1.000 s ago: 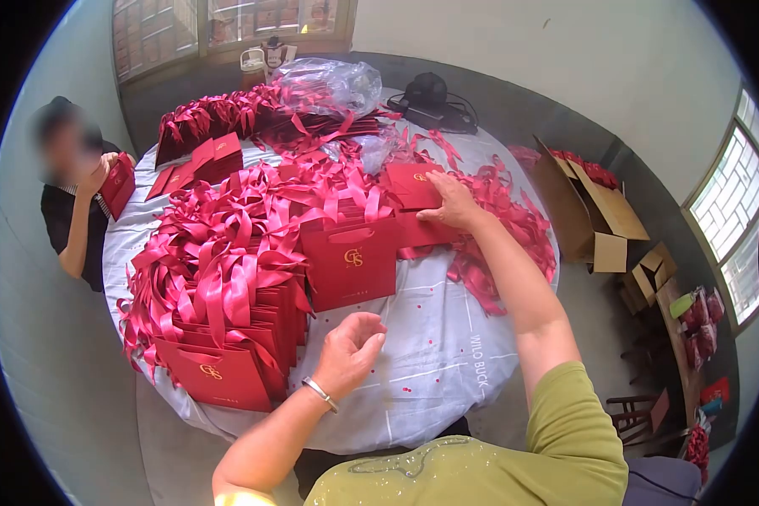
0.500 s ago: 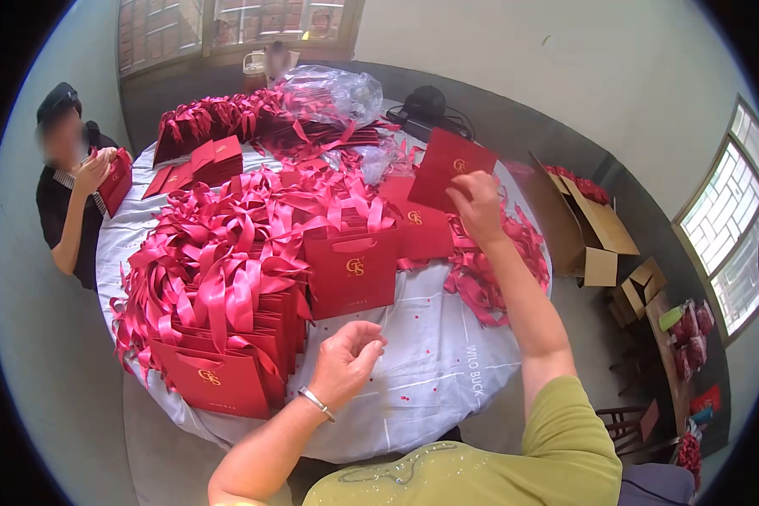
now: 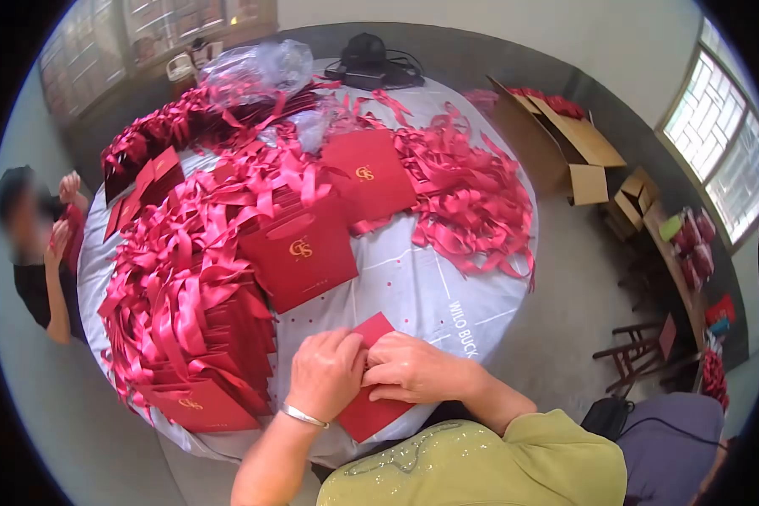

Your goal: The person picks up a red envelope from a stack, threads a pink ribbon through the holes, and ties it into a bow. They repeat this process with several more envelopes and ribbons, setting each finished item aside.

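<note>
A red paper bag (image 3: 373, 415) is between my hands at the near side of the round table. My left hand (image 3: 327, 371), with a silver bangle at its wrist, grips its upper left part. My right hand (image 3: 413, 368) is closed on the upper right, its fingers curled against the bag. The fingers hide much of the bag's top. Beyond them stands a red gift bag (image 3: 299, 257) with a gold logo, at the end of a packed row of ribbon-handled bags (image 3: 177, 295). A flat red bag (image 3: 367, 190) lies farther back.
Loose pink ribbons (image 3: 472, 202) are heaped on the table's right side. Clear plastic wrap (image 3: 257, 72) and a black cap (image 3: 365, 51) are at the back. A co-worker (image 3: 38, 270) is at the left. Open cardboard boxes (image 3: 586, 139) stand to the right.
My right hand has brought a red bag from the far side down toward me. My left hand has closed on it too. The head view has shifted.
</note>
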The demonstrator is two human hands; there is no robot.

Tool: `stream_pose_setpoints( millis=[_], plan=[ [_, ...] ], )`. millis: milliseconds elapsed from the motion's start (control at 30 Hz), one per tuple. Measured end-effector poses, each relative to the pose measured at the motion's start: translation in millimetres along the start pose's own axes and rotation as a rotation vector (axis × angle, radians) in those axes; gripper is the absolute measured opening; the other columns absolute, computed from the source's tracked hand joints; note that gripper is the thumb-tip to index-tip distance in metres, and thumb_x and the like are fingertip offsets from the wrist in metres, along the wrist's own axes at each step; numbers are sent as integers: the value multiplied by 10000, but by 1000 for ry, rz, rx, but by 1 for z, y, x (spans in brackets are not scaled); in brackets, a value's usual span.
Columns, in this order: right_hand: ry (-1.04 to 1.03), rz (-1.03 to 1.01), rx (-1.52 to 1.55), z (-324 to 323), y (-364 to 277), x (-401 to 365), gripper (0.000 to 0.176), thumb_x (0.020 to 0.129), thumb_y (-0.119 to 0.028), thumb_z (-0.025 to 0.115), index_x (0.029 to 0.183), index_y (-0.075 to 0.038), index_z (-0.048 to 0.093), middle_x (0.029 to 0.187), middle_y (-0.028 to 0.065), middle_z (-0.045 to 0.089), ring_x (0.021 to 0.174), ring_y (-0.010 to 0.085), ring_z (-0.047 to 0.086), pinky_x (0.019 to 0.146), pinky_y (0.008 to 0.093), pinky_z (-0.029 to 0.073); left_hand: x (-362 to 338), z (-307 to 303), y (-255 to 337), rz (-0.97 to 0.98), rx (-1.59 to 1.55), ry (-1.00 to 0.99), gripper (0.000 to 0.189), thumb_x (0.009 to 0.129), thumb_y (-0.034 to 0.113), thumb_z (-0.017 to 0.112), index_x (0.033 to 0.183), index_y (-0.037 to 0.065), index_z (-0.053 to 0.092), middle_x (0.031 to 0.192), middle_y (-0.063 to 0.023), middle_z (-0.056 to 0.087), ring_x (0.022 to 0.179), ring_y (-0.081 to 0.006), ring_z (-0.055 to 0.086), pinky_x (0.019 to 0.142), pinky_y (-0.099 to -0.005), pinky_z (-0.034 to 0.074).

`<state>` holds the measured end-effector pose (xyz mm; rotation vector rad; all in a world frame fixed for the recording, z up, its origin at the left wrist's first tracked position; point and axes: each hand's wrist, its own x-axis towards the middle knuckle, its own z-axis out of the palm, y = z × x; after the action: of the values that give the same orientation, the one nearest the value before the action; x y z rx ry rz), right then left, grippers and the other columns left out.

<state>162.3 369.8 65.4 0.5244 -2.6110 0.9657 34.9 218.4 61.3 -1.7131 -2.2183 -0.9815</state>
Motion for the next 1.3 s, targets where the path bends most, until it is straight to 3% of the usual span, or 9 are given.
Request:
stream_pose_setpoints(
  millis=[200,333,500,667,867,933,1133,1200,1300],
  plan=[
    [35,18,97,11,18,-5,219,734,-186,804,877,-80,678,852,69,566,862,275,561,834,398,447,3,11,3,19,8,133,161,791,70,700,931,44,623,866,-101,653,777,-300,645,728,-407,515],
    [67,-15,155,18,16,-5,215,711,-187,808,846,-78,683,874,70,604,890,266,576,838,393,452,2,14,6,-287,-158,56,214,814,126,749,936,27,604,791,-156,649,654,-344,636,599,-426,520],
    [176,-67,121,23,19,-7,192,770,-180,795,896,-82,689,910,70,634,875,281,609,823,400,486,1,17,-1,-288,-33,-94,237,824,202,754,965,66,621,828,-141,700,731,-341,684,626,-430,534],
    [592,216,-314,-32,34,-25,106,813,-93,747,902,-57,701,946,99,695,887,284,665,803,404,527,1,17,-2,-271,-46,-66,215,828,196,751,954,75,625,844,-112,704,741,-332,682,629,-425,533],
    [577,351,-645,-67,111,-34,140,823,-113,719,943,-43,704,973,118,699,891,311,658,803,423,538,1,14,1,-256,-48,-57,200,832,192,746,939,77,620,806,-117,696,711,-330,678,618,-428,530],
    [440,481,-814,-68,122,-33,143,821,-153,730,906,-48,685,936,114,663,867,314,653,778,431,545,-1,14,0,-255,-56,-51,195,834,192,743,934,79,620,783,-118,692,699,-332,676,613,-430,529],
    [373,705,-905,-71,141,-14,177,830,-228,738,890,-72,680,892,94,621,832,300,657,731,420,546,-2,13,-2,-292,-111,-30,183,839,194,736,930,82,623,746,-124,690,699,-334,680,617,-429,531],
    [371,695,-931,-72,142,-15,160,831,-216,735,877,-67,701,887,96,640,824,299,659,720,415,544,-2,11,-2,-308,-151,-59,190,830,184,738,944,74,632,773,-136,701,718,-333,689,644,-427,540],
    [698,400,-651,-79,141,-20,104,824,-159,736,857,-61,723,866,102,683,776,263,671,671,391,542,-4,11,-8,-348,-236,-61,223,811,180,746,972,55,655,794,-152,709,737,-330,698,675,-419,549]
  ],
)
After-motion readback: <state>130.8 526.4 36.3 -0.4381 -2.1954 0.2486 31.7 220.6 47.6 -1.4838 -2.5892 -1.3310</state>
